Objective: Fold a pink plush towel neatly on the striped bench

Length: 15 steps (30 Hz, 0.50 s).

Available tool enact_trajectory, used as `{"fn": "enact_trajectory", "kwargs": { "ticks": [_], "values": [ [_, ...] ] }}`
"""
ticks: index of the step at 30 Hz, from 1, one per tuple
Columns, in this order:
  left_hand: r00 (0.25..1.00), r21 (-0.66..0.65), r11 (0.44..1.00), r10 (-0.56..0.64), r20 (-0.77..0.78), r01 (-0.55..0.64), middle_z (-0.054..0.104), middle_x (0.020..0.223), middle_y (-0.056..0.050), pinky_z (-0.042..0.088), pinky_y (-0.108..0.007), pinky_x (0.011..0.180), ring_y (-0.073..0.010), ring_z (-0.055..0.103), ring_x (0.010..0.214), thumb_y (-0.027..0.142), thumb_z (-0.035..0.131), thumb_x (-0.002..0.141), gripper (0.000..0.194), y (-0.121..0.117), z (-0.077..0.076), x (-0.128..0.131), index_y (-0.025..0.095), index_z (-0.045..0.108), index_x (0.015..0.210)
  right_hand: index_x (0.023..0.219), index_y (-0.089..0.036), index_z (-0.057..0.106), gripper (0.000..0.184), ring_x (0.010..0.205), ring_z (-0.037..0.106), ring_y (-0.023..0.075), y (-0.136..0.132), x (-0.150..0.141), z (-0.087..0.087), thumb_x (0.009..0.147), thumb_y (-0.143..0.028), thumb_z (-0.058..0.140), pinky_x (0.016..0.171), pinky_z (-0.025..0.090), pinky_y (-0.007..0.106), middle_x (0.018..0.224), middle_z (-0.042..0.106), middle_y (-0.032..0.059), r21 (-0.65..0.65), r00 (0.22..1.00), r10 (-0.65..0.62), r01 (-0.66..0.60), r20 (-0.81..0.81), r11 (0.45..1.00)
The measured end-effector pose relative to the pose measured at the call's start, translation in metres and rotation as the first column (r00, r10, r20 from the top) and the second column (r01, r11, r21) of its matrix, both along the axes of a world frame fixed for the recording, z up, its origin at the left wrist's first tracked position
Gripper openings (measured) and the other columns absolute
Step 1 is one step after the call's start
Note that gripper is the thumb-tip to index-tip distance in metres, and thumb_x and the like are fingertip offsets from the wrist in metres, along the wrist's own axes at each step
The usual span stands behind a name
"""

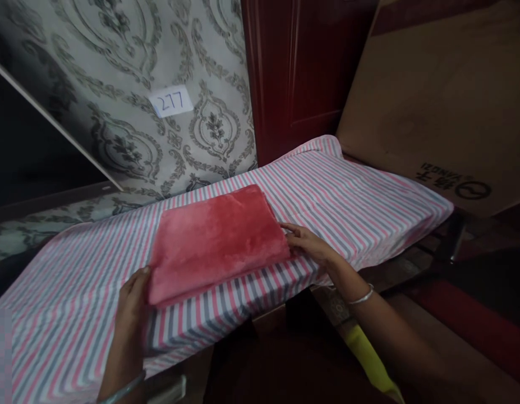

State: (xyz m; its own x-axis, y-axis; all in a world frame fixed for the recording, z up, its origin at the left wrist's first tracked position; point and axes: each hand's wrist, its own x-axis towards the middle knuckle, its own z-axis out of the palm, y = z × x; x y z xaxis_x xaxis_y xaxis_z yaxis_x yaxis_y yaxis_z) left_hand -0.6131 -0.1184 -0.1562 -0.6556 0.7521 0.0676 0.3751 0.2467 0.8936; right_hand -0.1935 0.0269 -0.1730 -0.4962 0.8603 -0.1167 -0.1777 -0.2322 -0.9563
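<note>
While the folded red cloth (217, 241) lies mid-frame on the striped surface (322, 196), the left hand (132, 294) touches its lower-left corner, the right hand (310, 246) its right edge; fingertips partly hidden, I cannot tell whether either pinches. The upper-right carton (445, 101) is cut off.

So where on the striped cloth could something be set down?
Bare striped cloth lies right of the folded red fabric, towards the cardboard box, and left of it, below the wallpaper. Crowded: the middle, where left hand and right hand touch the fabric.
</note>
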Motion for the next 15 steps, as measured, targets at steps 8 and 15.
{"fn": "enact_trajectory", "kwargs": {
  "ticks": [8, 15],
  "values": [
    [0.998, -0.211, 0.976, -0.035, 0.055, 0.046, 0.056, 0.056, -0.001, 0.042, -0.033, 0.055, -0.0193, 0.051, 0.057, 0.064, 0.071, 0.053, 0.046, 0.083, 0.067, -0.015, 0.021, 0.062, 0.066, 0.122, -0.024, 0.065, 0.051, 0.066, 0.066, 0.0156, 0.066, -0.033, 0.015, 0.072, -0.017, 0.073, 0.064, 0.054, 0.027, 0.078, 0.073, -0.0008, -0.086, 0.993, -0.059, 0.050, -0.107, 0.995],
    [0.996, -0.046, 0.997, -0.057, -0.070, 0.054, 0.064, 0.070, -0.002, 0.049, -0.034, 0.068, -0.0234, 0.060, 0.074, 0.056, 0.074, 0.063, 0.039, 0.123, 0.079, -0.016, 0.020, 0.066, 0.075, 0.118, -0.021, 0.064, 0.046, 0.051, 0.058, 0.0122, 0.118, -0.070, 0.032, 0.073, -0.010, 0.067, 0.051, 0.046, 0.021, 0.065, 0.067, -0.0032, -0.084, 0.986, -0.161, 0.158, -0.036, 0.984]
  ]
}}
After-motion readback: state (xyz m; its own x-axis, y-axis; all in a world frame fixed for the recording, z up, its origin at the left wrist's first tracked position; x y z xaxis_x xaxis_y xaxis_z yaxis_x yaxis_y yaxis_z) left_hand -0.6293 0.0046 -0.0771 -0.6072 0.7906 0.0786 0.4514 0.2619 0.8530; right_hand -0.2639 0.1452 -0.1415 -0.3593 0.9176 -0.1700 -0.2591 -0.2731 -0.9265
